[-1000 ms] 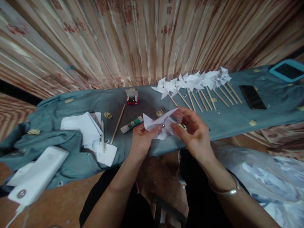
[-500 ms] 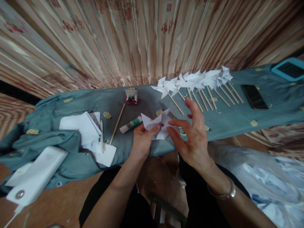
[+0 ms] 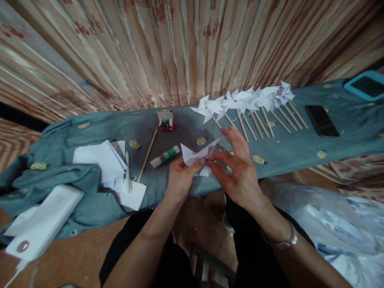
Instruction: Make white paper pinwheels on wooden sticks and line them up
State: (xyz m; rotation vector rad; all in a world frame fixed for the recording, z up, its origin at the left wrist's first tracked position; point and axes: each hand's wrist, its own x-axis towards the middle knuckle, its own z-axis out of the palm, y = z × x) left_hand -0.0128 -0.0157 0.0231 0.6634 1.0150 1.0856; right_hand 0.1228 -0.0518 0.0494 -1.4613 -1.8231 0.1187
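A white paper pinwheel is between my hands, above the near edge of the cloth-covered table. My left hand grips it from the left, thumb pressed near its centre. From the right, the thumb and index finger of my right hand pinch at that centre, while its other fingers extend upward. Part of a wooden stick shows behind the paper. Just left of the pinwheel lies a green and white glue stick. Beyond it sits an open small red box with dark small pieces inside.
Several finished pinwheels on sticks lie in a row at the back right, beside a black phone. On the left are paper sheets, a loose stick, a pen and a white power bank.
My right thumb and index finger have closed together at the pinwheel's centre, and the hand has shifted slightly left. My left hand keeps its grip on the paper.
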